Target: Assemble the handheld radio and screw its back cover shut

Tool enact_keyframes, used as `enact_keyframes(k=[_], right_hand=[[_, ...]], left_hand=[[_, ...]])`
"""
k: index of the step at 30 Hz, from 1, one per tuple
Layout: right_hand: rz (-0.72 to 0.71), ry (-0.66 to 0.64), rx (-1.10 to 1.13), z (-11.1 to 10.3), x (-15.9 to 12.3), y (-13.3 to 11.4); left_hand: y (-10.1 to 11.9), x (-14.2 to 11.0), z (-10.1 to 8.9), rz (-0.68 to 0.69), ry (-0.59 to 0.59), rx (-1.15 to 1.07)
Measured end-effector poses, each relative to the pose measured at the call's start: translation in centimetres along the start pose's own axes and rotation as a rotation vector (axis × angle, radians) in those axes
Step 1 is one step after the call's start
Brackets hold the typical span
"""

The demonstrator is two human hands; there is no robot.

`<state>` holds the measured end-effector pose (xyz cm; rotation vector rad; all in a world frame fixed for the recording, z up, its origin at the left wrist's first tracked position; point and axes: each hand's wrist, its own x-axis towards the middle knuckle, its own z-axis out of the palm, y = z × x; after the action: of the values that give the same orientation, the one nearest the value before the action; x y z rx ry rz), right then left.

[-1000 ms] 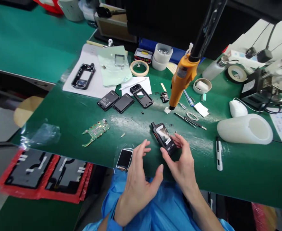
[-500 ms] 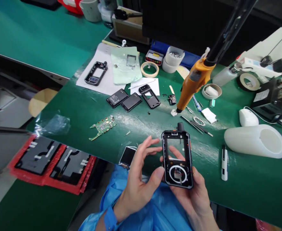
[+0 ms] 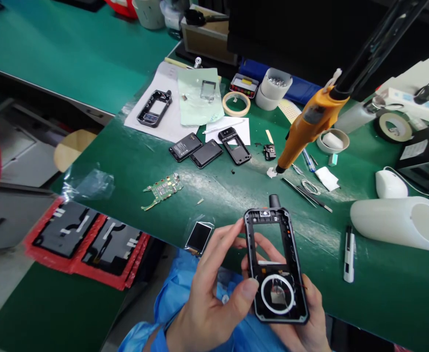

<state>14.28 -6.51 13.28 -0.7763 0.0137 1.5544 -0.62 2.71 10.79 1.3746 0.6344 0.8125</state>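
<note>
While R hand (image 3: 316, 313) grips blk rectangular plastic housing (image 3: 276, 272) w/ stubby blk antenna (image 3: 273, 201) on near side of orange elec. screwdriver (image 3: 304, 128), L hand (image 3: 214, 299), half-curled, is at housing's left edge; can't tell if gripping.

Black housing (image 3: 286, 271) in the hands (image 3: 212, 300)

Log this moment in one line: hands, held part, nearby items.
right hand: holds black housing, inner side toward camera | left hand: at its left edge | nearby: small screen, green circuit board, orange tool
</note>
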Motion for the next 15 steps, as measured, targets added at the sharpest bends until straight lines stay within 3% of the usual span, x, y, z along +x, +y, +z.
enact_keyframes(k=[9, 15], right_hand=[[0.001, 0.024, -0.07, 0.6, -0.1, -0.2], [-0.003, 0.009, -0.101, 1.0, -0.3, -0.2]], left_hand=[[1.1, 0.1, 0.1, 0.003, 0.025, 0.011], [0.6, -0.1, 0.3, 0.053, 0.041, -0.013]])
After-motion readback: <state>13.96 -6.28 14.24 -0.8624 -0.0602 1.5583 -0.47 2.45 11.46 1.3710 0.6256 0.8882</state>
